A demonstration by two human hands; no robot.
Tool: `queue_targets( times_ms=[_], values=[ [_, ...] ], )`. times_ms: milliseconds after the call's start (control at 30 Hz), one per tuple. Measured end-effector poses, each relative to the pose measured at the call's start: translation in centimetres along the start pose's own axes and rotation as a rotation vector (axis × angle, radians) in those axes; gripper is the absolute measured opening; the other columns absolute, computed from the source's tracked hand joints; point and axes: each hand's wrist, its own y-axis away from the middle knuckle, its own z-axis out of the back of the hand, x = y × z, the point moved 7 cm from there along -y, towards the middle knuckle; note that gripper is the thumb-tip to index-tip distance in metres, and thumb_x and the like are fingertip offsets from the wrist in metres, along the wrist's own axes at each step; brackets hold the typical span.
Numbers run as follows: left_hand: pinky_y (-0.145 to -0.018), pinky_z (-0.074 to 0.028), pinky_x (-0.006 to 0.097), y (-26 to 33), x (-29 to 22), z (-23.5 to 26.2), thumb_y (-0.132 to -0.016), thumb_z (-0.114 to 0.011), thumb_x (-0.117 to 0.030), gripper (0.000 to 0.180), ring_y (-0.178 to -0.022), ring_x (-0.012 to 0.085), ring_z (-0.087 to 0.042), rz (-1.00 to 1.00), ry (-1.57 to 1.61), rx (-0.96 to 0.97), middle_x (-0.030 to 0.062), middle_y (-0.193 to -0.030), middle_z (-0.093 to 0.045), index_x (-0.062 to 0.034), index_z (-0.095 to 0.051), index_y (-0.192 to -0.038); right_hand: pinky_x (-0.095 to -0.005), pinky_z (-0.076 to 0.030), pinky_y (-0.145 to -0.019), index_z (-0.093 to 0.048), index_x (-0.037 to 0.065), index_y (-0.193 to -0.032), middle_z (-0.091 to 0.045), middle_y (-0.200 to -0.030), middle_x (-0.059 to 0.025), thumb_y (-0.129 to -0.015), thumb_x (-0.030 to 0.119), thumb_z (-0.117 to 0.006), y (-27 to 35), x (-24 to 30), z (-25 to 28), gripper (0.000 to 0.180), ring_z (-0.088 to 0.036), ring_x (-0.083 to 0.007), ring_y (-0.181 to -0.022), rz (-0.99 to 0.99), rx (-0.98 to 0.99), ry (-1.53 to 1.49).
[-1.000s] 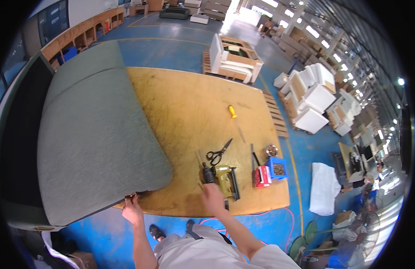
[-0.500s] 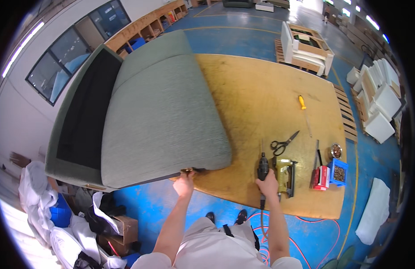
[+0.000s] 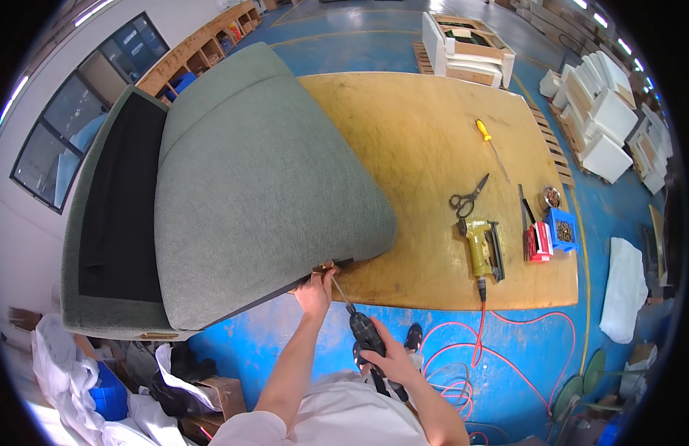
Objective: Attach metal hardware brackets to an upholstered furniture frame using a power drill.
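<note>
A green-grey upholstered sofa piece (image 3: 262,186) lies on the wooden worktable, its black underside strip along the near edge. At that edge, my left hand (image 3: 314,292) is closed, its fingers pinching a small brass-coloured metal bracket (image 3: 323,267) against the strip. My right hand (image 3: 393,357) is wrapped round a black corded power screwdriver (image 3: 365,332). The tool's long thin bit slants up and left, its tip beside my left fingertips at the bracket. Whether the tip touches a screw is too small to tell.
On the worktable (image 3: 419,178) lie a yellow-handled screwdriver (image 3: 484,131), black scissors (image 3: 471,197), a staple gun (image 3: 478,245) with a red hose, a blue bin (image 3: 562,229) of small fasteners, a metal bowl (image 3: 551,197) and a red box (image 3: 539,242). Hose coils lie on the floor.
My right hand has lifted the power screwdriver off the table and brought it left, its bit now at the bracket. My left hand stays at the bracket. The view has shifted.
</note>
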Motion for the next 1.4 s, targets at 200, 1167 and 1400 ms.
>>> queue_targets(
  times_ms=[200,1167,1400],
  values=[
    [-0.062,-0.050,0.043,-0.3,-0.2,1.1,-0.085,-0.079,-0.032,0.030,-0.054,0.0323,-0.065,-0.020,0.033,-0.051,0.0111,-0.062,-0.068,-0.0105,-0.066,-0.068,-0.0338,-0.052,-0.084,-0.030,0.013,-0.157,-0.072,-0.109,-0.0155,-0.091,0.026,-0.074,-1.7,0.9,-2.3,0.080,-0.069,-0.0232,-0.093,-0.002,-0.055,0.067],
    [-0.048,-0.047,0.041,-0.5,0.1,0.6,-0.086,-0.078,-0.033,0.034,-0.048,0.0335,-0.063,-0.028,0.108,0.000,0.0137,-0.055,-0.062,-0.0089,-0.065,-0.066,-0.0280,-0.040,-0.046,-0.031,0.022,-0.157,-0.055,-0.078,-0.0026,-0.096,0.018,-0.065,-2.0,0.0,-5.1,0.069,-0.051,-0.0108,-0.054,-0.136,0.005,-0.544],
    [-0.049,-0.047,0.041,0.0,0.4,0.4,-0.085,-0.080,-0.030,0.037,-0.050,0.0348,-0.063,-0.024,0.097,0.028,0.0140,-0.055,-0.059,-0.0088,-0.060,-0.062,-0.0296,-0.045,-0.051,-0.029,0.020,-0.158,-0.058,-0.086,-0.0051,-0.097,0.018,-0.065,-2.7,1.2,-5.2,0.071,-0.055,-0.0133,-0.059,-0.046,-0.021,-0.323]
  ],
)
